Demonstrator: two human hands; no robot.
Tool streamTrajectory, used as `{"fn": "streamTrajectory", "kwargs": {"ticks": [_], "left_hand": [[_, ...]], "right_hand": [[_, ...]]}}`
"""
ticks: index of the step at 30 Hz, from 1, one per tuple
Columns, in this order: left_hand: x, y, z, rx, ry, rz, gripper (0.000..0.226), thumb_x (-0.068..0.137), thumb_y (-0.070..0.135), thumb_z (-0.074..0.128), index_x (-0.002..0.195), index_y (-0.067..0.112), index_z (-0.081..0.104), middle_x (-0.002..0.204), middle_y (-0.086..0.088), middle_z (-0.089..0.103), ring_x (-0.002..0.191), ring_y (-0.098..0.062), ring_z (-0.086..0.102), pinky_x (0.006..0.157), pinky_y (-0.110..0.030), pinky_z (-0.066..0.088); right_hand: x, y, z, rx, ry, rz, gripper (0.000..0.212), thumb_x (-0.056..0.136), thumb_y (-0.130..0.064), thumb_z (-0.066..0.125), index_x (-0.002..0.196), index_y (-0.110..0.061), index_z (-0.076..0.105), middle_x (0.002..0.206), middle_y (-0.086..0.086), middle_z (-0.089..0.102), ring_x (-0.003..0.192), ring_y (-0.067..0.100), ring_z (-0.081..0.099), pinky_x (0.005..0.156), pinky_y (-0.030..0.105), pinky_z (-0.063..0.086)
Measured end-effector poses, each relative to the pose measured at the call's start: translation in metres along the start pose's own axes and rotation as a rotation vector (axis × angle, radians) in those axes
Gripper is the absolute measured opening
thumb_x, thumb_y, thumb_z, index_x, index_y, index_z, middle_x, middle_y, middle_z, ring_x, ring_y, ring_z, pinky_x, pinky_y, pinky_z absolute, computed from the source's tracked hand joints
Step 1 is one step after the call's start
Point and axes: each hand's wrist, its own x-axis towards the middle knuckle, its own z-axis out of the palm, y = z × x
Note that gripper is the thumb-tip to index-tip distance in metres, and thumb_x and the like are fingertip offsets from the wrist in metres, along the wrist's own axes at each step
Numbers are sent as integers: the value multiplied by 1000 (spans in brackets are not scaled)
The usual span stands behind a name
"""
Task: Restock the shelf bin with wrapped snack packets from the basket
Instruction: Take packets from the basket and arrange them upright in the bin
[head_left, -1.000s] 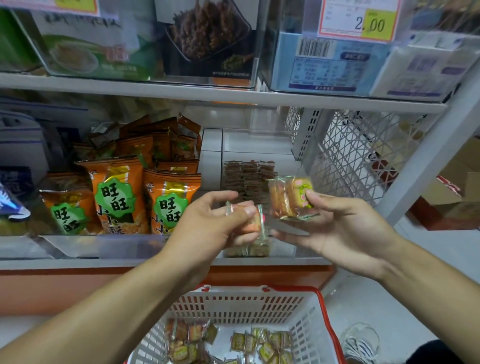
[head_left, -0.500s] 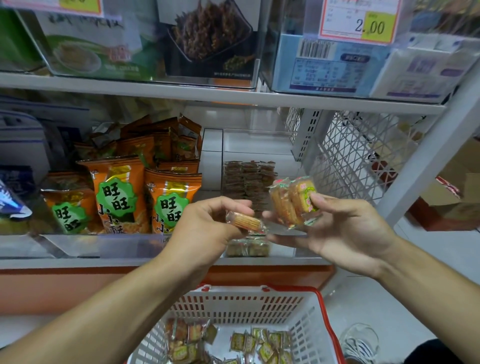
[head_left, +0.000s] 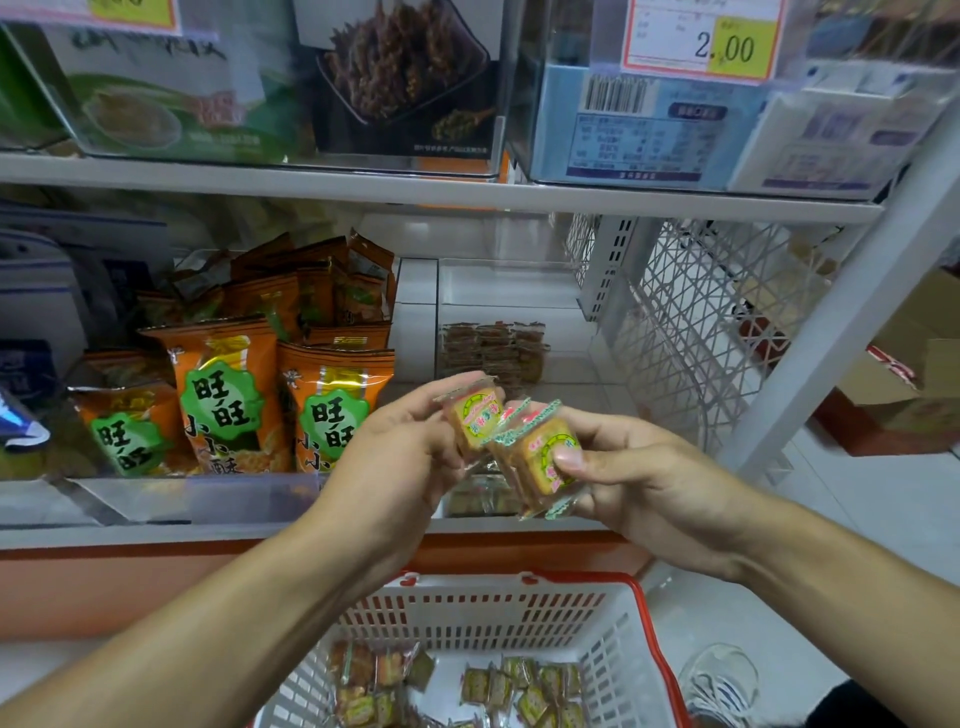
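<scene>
Clear plastic forms the shelf bin (head_left: 519, 291), which sits on the middle shelf toward its right end, between the orange snack bags (head_left: 332, 405) and the white lattice side panel (head_left: 691, 322). The bin looks far from full: a short stack of wrapped snack packets (head_left: 493, 348) stands against its back wall, a few more lie just behind its front lip, partly hidden by the hands, and the floor between them appears bare. Both hands are raised in front of the bin's front edge, not yet inside it. The left hand (head_left: 400, 457) pinches one wrapped packet (head_left: 475, 421) between thumb and fingertips, its green-and-yellow label facing the camera. The right hand (head_left: 639, 478) holds a small bundle of packets (head_left: 540, 457), the thumb pressed onto the front one and the fingers curled behind; how many it holds I cannot tell, though it looks like two or three. The single packet and the bundle touch or nearly touch at their crimped edges, so I judge the person is gathering or squaring them before setting them in. Below, the red-rimmed white basket (head_left: 660, 670) carries a good scatter of the same packets (head_left: 524, 691) across its bottom. So the restocking seems at an early-to-middle point: some stock is placed, a handful is in hand, and much of the basket's load remains to be moved.
</scene>
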Motion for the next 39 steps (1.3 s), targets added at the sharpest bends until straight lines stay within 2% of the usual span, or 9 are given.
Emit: {"fn": "streamTrajectory", "kwargs": {"ticks": [3, 6, 11, 17, 21, 26, 30, 35, 39], "left_hand": [[0, 1, 3, -66, -15, -7, 48, 77, -3, 49, 119, 8, 70, 117, -13, 76, 108, -35, 65, 106, -42, 46], [1, -3, 5, -47, 3, 18, 30, 101, 5, 48, 123, 10, 69, 116, -8, 77, 112, -26, 72, 90, -31, 60], [-1, -4, 7, 16, 34, 129, 27, 105, 14, 48, 127, 15, 64, 125, 2, 74, 113, -23, 71, 95, -33, 55], [-6, -7, 10, 123, -11, 203, 29, 107, 20, 47, 123, 29, 69, 130, 11, 71, 113, -18, 70, 95, -35, 57], [-7, -10, 11, 76, 9, 184, 26, 102, 19, 52, 114, 25, 73, 121, 3, 75, 108, -19, 73, 87, -30, 60], [-4, -11, 5, 167, 142, 226, 12, 99, 25, 63, 107, 19, 70, 102, 0, 78, 97, -13, 71, 85, -29, 51], [-5, -13, 0, 270, 183, 260, 14, 93, 17, 71, 105, 24, 71, 100, 1, 77, 100, -16, 73, 90, -31, 54], [-9, -15, 1, 318, 117, 298, 48, 91, 3, 72, 128, 31, 64, 95, 3, 74, 92, -9, 73, 83, -16, 54], [-16, -19, 7, 372, 100, 348, 39, 87, -5, 74, 117, 19, 70, 104, 5, 79, 101, -8, 74, 85, -16, 56]], "right_hand": [[0, 0, -1, -18, 26, 27, 45, 85, -11, 67, 129, -9, 66, 127, 13, 68, 101, 15, 66, 88, 23, 54], [1, -2, -1, 55, 27, 52, 44, 86, -10, 69, 130, -6, 65, 123, 21, 62, 98, 20, 60, 88, 27, 56], [1, -1, 9, 404, 45, 57, 43, 92, -9, 57, 132, 8, 59, 137, 30, 57, 133, 39, 54, 105, 41, 50], [-1, 9, 36, 565, -12, 86, 44, 96, -14, 56, 133, 10, 58, 139, 28, 57, 130, 34, 57, 109, 41, 47], [0, 9, 41, 589, -31, 35, 45, 99, -12, 54, 137, 11, 53, 142, 28, 54, 136, 34, 51, 114, 42, 39], [4, 4, 33, 456, 62, -74, 43, 98, -8, 48, 137, 9, 54, 139, 24, 58, 133, 30, 54, 109, 37, 47], [5, -1, 27, 410, 100, -112, 44, 99, -9, 47, 138, 9, 51, 140, 23, 58, 136, 29, 52, 110, 35, 44], [8, 1, 26, 483, 130, -118, 46, 100, -13, 47, 140, 7, 49, 141, 23, 57, 136, 29, 53, 117, 38, 39], [8, 3, 27, 505, 119, -71, 45, 103, -21, 42, 141, 1, 49, 139, 21, 60, 132, 29, 57, 116, 42, 40]]}}
